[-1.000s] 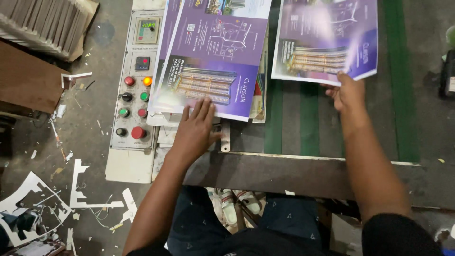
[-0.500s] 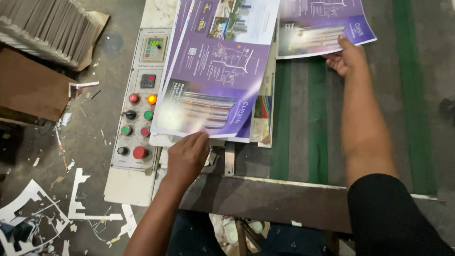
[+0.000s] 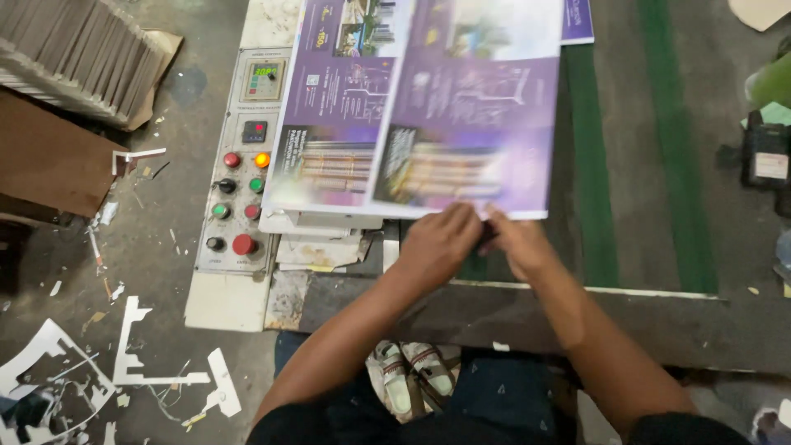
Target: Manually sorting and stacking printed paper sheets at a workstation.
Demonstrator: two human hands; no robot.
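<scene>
Machinery fills the upper middle of the view: a grey work table (image 3: 659, 206) with two green belts (image 3: 589, 198) running away from the person, and at its left a pale control panel (image 3: 239, 189) with a small display and red, green, black and lit orange buttons. Across the table lies a large printed sheet (image 3: 470, 115), purple with pictures of buildings, overlapping a stack of similar sheets (image 3: 329, 148) whose near edge sits over the panel's right side. Another purple sheet's corner (image 3: 577, 21) shows past its far right edge.

Both hands meet at the near edge of the large printed sheet, almost touching each other. The left hand (image 3: 441, 243) has its fingers bent over the edge and pinched on the paper; the right hand (image 3: 515, 243) is just beside it, fingertips at the same edge, though whether it truly clamps the paper or only presses it cannot be told. The sheet stretches away from both hands, flat and a little blurred.

Below, the concrete floor (image 3: 124, 272) is littered with white paper offcuts (image 3: 156, 371); a pile of brown boards (image 3: 74, 58) stands at the upper left. The person's light shoes (image 3: 412, 375) show under the table edge. A dark box-shaped device (image 3: 766, 156) sits at the far right.
</scene>
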